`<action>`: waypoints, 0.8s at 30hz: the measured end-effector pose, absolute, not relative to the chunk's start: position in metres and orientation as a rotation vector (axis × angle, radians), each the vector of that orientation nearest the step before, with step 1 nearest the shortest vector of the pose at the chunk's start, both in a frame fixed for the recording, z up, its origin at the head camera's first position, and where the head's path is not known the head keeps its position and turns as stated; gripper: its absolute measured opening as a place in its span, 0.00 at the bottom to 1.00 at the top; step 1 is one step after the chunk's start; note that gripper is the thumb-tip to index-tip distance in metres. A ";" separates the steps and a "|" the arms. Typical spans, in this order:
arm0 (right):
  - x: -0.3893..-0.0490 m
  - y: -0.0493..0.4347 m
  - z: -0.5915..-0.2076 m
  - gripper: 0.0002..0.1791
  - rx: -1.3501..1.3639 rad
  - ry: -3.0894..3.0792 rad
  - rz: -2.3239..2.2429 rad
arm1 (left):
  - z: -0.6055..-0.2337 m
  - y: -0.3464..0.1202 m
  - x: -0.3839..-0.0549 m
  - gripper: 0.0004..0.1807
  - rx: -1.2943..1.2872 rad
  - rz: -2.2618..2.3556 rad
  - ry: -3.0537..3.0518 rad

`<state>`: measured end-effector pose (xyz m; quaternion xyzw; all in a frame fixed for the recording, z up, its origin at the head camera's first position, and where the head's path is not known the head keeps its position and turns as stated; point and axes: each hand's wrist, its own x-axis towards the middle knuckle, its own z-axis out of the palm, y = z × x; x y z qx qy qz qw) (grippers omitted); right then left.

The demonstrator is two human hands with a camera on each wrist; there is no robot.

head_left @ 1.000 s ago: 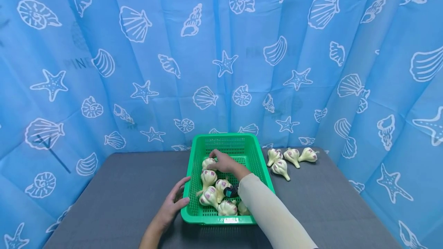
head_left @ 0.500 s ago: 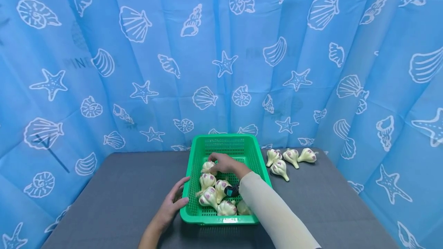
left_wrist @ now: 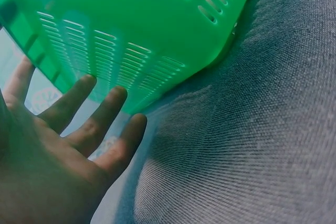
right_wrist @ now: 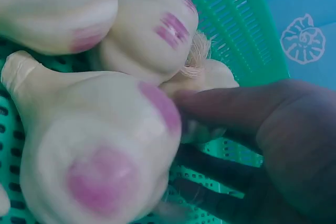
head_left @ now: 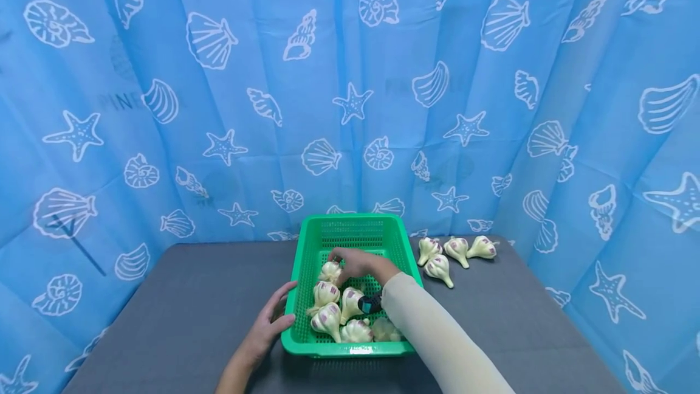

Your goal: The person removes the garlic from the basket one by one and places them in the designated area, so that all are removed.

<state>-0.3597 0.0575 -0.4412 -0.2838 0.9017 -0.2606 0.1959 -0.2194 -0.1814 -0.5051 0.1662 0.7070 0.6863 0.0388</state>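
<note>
Right fingers (right_wrist: 220, 170) pinch a garlic bulb (head_left: 330, 271), seemingly placing it in the green basket (head_left: 319, 348) beneath; release seems needed. Left fingers (left_wrist: 98, 126) splay apart.

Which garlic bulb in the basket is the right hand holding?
The rearmost bulb in the basket: the right hand grips it; the others inside lie nearer the front.

Head view: bright, even, mostly sharp. Dark shadow just in front of the green perforated plastic basket (head_left: 322, 349); blue shell-print fabric curtain (head_left: 350, 157) looks stretched toward the side edges. Left wrist: bare left hand (left_wrist: 58, 156) shaded, basket slots backlit. Right wrist: dimmer, bluish cast; bare right hand (right_wrist: 299, 145) dark, nearest cream-and-purple garlic bulb (right_wrist: 100, 135) soft.
</note>
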 end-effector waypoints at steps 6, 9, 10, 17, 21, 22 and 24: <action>-0.358 0.061 -0.444 0.32 -0.809 2.518 -0.637 | -0.505 -0.181 -0.219 0.31 0.509 2.115 2.159; -0.355 0.062 -0.443 0.31 -0.828 2.530 -0.600 | -0.506 -0.182 -0.219 0.32 0.522 2.121 2.154; -0.354 0.063 -0.442 0.30 -0.837 2.536 -0.587 | -0.506 -0.182 -0.219 0.32 0.521 2.122 2.154; -0.351 0.070 -0.438 0.30 -0.809 2.557 -0.580 | -0.507 -0.181 -0.219 0.32 0.498 2.115 2.170; -0.352 0.076 -0.434 0.30 -0.803 2.587 -0.599 | -0.507 -0.181 -0.219 0.31 0.497 2.118 2.176; -0.352 0.077 -0.433 0.30 -0.803 2.591 -0.605 | -0.507 -0.181 -0.219 0.31 0.497 2.117 2.178; -0.351 0.080 -0.430 0.29 -0.796 2.594 -0.619 | -0.507 -0.181 -0.219 0.31 0.500 2.121 2.173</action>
